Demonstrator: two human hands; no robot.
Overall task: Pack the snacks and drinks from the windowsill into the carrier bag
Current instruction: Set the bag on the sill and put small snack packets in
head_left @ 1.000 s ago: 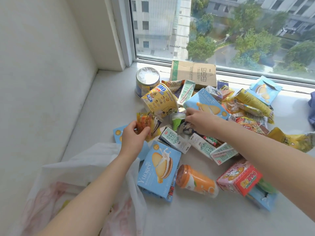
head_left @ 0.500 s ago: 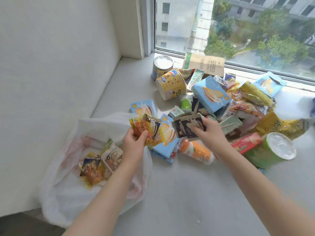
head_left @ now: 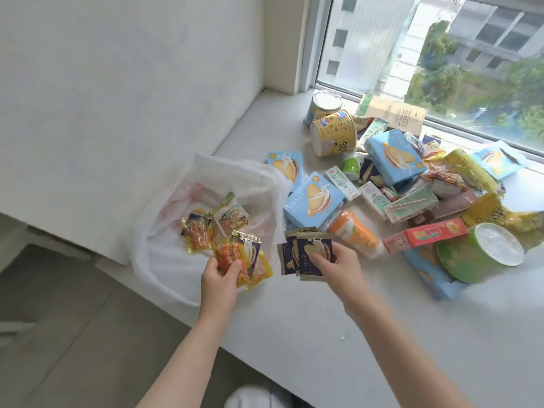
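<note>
A white carrier bag lies open at the left edge of the windowsill, with several small snack packets inside. My left hand pinches a bunch of yellow and orange snack packets over the bag's right rim. My right hand grips dark blue biscuit sachets just right of the bag. Behind them lies the pile: light blue biscuit boxes, an orange drink bottle, small milk cartons.
A yellow tub and a tin stand by the window corner. A green tub and red box lie at the right. The white wall runs along the left; the floor drops off below the sill's edge.
Both hands have pulled back from the pile toward me and leftward, each carrying its packets; the left bunch now hangs over the bag. The camera has swung left and down.
</note>
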